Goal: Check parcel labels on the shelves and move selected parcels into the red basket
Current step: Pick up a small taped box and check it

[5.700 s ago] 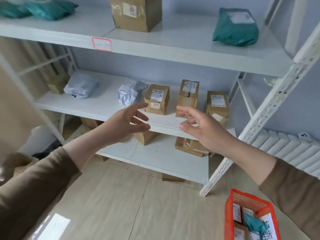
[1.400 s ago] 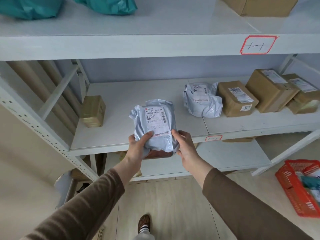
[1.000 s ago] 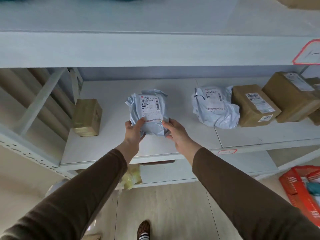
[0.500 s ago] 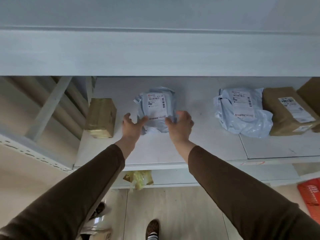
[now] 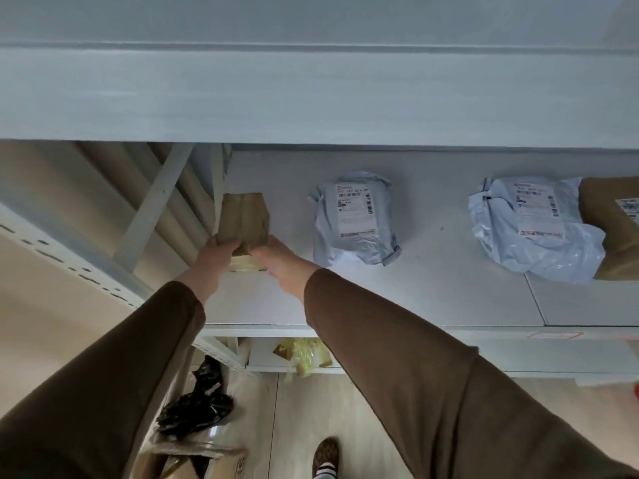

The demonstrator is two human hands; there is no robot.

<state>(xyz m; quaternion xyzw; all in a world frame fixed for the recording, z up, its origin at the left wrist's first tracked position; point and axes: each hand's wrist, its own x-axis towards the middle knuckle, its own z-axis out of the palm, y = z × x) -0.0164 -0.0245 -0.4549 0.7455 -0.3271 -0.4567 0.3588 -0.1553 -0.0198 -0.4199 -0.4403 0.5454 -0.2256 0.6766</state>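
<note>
A small brown cardboard box (image 5: 243, 219) wrapped in tape stands at the far left of the middle shelf (image 5: 432, 299). My left hand (image 5: 216, 259) grips its near left corner and my right hand (image 5: 280, 259) its near right corner. No label shows on its visible faces. To its right a grey poly-bag parcel (image 5: 354, 223) lies on the shelf with its label up. Farther right lies a second grey poly-bag parcel (image 5: 532, 229), also label up. The red basket shows only as a sliver (image 5: 636, 388) at the right edge.
A brown box (image 5: 615, 229) sits cut off at the right edge of the shelf. The upper shelf's front beam (image 5: 311, 98) hangs overhead. A slanted brace (image 5: 152, 205) and upright close the left end. Black bag (image 5: 200, 406) and yellow-taped parcel (image 5: 304, 354) lie below.
Both hands let go of the grey poly-bag parcel, left lying on the shelf, and moved left onto the small brown box. The view shifted left, so the basket is nearly out of sight.
</note>
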